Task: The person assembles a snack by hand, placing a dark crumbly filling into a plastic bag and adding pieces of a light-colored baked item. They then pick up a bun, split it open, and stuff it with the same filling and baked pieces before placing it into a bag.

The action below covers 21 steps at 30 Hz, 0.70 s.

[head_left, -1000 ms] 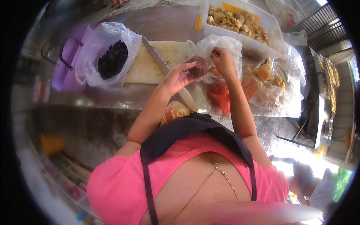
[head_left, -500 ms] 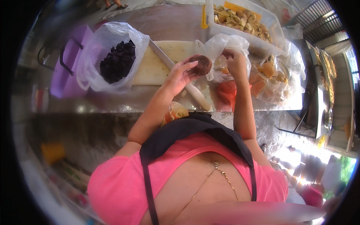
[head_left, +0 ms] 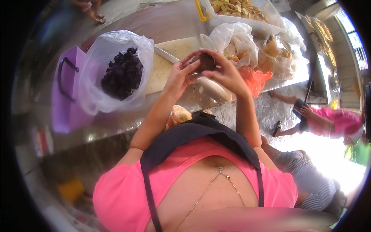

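Observation:
Between my two hands, over the near side of the cutting board [head_left: 189,44], is a round brown piece [head_left: 205,63] with a rough-looking surface; its exact kind does not show. My left hand [head_left: 181,73] grips it from the left, and the curled fingers of my right hand [head_left: 226,71] close on its right side. Below them lies a long knife with a pale handle [head_left: 216,88]; its serrated-looking blade [head_left: 166,54] runs to the upper left, partly covered by my left hand. To the left, an open clear plastic bag [head_left: 91,87] contains dark purple-black chunks [head_left: 123,75].
A purple bin [head_left: 63,112] with a black handle stands left of the bag. Beyond my right hand are plastic bags of tan pieces [head_left: 241,48] and a red bag [head_left: 255,81]. A clear tub [head_left: 232,21] holds cut pieces. People [head_left: 328,121] are at the right.
My right hand has come left from the plastic bag and now grips the brown piece together with my left hand. The view has turned, showing more of the people at right.

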### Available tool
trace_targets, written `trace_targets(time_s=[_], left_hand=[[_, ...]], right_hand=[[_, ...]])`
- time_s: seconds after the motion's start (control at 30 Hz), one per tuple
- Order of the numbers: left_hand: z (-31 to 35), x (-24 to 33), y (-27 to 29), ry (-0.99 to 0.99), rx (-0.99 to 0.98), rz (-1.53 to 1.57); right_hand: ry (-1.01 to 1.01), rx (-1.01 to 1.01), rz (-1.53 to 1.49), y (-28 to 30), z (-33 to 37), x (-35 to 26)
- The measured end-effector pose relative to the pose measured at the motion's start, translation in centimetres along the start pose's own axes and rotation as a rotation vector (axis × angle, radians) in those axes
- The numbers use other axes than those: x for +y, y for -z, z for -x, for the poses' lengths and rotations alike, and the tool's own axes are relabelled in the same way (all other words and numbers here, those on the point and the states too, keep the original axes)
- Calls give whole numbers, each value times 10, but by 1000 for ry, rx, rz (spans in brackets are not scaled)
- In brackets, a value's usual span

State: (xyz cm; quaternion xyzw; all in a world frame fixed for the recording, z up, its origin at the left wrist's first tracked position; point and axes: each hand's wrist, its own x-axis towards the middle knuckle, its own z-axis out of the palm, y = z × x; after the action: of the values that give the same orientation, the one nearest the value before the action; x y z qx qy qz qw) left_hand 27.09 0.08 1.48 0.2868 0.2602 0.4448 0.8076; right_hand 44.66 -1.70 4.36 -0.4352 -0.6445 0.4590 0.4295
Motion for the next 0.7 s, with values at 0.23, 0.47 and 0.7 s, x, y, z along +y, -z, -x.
trace_targets(time_s=[0.23, 0.47, 0.7], left_hand=[[39, 44, 22, -278, 22, -169], [95, 90, 80, -560, 247, -269], [129, 117, 130, -544, 339, -236]], right_hand=[[255, 60, 294, -64, -26, -39], [443, -56, 316, -162, -66, -54], [456, -200, 228, -219, -88, -53]])
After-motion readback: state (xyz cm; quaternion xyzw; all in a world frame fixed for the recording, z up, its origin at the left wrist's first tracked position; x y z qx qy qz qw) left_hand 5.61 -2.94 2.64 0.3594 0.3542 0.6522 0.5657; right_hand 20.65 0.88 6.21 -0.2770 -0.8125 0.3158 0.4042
